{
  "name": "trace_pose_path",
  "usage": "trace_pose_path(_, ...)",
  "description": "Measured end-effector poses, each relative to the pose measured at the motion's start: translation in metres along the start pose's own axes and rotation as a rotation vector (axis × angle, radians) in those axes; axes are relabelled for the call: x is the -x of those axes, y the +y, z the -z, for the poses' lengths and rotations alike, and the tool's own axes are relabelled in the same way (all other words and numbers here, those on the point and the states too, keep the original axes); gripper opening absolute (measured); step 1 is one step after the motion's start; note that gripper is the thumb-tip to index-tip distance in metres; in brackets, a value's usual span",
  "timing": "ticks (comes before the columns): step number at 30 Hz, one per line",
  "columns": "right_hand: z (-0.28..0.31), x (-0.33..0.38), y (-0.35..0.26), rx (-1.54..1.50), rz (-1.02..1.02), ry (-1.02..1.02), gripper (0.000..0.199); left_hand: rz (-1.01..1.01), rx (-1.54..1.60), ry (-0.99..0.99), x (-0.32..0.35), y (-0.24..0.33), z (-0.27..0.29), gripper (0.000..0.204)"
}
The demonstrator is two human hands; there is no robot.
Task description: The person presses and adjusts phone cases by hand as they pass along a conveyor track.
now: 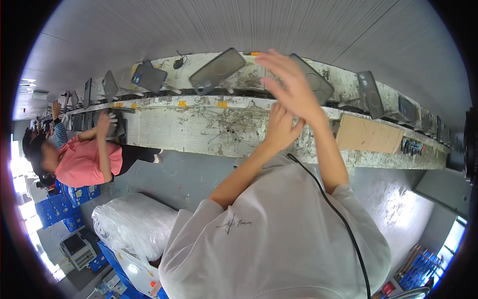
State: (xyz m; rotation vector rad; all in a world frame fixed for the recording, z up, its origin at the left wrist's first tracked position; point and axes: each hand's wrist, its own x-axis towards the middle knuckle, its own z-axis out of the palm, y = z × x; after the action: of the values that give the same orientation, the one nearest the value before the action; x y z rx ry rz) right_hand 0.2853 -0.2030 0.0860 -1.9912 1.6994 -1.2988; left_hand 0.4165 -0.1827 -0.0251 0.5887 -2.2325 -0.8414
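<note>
My right hand, slightly blurred, reaches over the bench with its fingers stretched and spread, and nothing shows in it. Right beside it, partly behind the fingers, a grey translucent phone case with a ring mark stands tilted. My left hand is lower, by the bench's near strip, its fingers extended and its thumb apart; I see nothing held there. The right wrist overlaps its fingertips. To the left of my hands leans another grey phone case, and one more phone case stands to the right.
More cases line the long, paint-worn bench on both sides. A brown cardboard sheet lies at the right. At the left a person in a pink top works at the same bench. Behind are a plastic-wrapped bundle and blue crates.
</note>
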Motion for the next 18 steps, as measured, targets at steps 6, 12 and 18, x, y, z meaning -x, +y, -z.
trace_pose_path(6, -0.101, -0.018, 0.03, 0.57, -0.076, 0.096, 0.06, 0.432, 0.505, 0.024, 0.07, -0.022, 0.01, 0.019)
trace_pose_path(12, -0.049, 0.024, 0.065, 0.734, -0.199, 0.13, 0.07, 0.35, -0.001, 0.535, 0.034, -0.05, 0.111, 0.023)
trace_pose_path(18, 0.024, 0.074, 0.087, 0.762, -0.276, 0.165, 0.074, 0.027, -0.302, 0.338, -0.056, -0.108, 0.149, 0.09)
